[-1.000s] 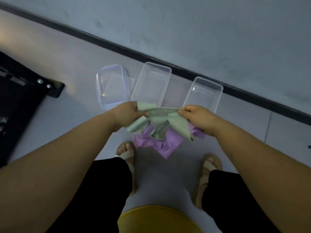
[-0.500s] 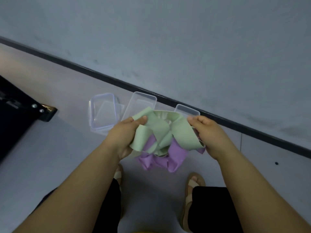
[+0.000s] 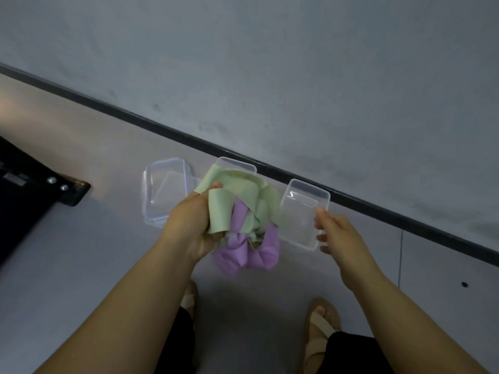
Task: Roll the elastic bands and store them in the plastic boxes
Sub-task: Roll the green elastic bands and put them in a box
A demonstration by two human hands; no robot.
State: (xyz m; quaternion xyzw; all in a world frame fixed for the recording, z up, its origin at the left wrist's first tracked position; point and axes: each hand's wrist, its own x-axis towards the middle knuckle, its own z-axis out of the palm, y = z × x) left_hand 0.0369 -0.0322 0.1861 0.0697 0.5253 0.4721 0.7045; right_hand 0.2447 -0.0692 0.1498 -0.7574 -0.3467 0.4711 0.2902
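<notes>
Left hand [image 3: 194, 225] clutches two bands: green band [image 3: 237, 190], purple band [image 3: 248, 252]. Right hand [image 3: 340, 233] loose, empty. Three boxes [image 3: 302, 211] far; bands cover middle box [image 3: 235, 164].

I get one view only: head-worn wide-angle camera, facing forward and steeply down. Close range: left hand [image 3: 193, 225], right hand [image 3: 341, 236] centre-frame, bare forearms [image 3: 129, 306] entering bottom edge. Pale grey floor [image 3: 81, 252] beyond, grey painted wall [image 3: 297, 63] across top.

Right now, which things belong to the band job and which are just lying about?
Job: green band, purple band (both in the left hand), left box, middle box, right box.
Lying about: black stand at far left, sandals on the person's feet.
</notes>
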